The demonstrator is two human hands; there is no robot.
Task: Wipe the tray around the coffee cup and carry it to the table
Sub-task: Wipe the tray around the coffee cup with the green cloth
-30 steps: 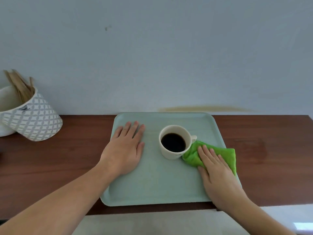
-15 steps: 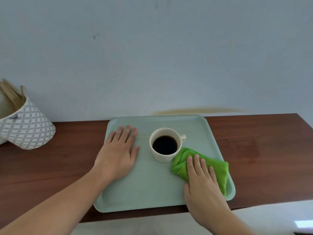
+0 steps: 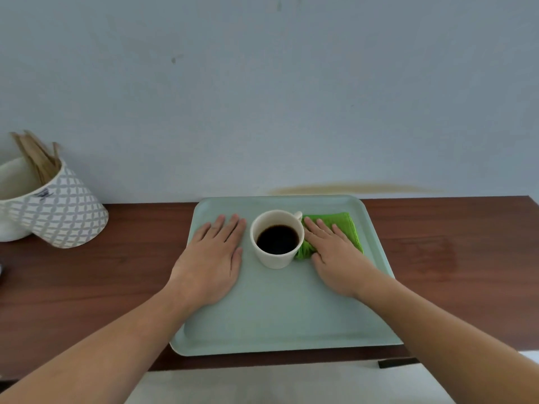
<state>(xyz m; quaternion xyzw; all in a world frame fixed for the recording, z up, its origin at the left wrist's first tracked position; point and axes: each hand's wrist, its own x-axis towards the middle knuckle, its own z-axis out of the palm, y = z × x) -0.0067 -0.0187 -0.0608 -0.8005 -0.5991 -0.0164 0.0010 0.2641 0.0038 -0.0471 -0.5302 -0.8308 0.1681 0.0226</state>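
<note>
While both hands lie flat, the coffee cup (image 3: 277,239) stands between left hand (image 3: 211,260) and right hand (image 3: 332,255), which presses the cloth (image 3: 342,225).

Matt smooth plastic tray (image 3: 280,322), soft green cloth (image 3: 344,225), glossy ceramic cup (image 3: 275,258), polished wood-grain counter (image 3: 455,258).

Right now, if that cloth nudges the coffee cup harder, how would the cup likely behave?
The coffee cup looks well filled, so a jolt would probably slop dark coffee onto the tray. It narrows toward its base, so it might tip sooner than slide. The soft green cloth under the right hand would likely crumple against it first.
</note>
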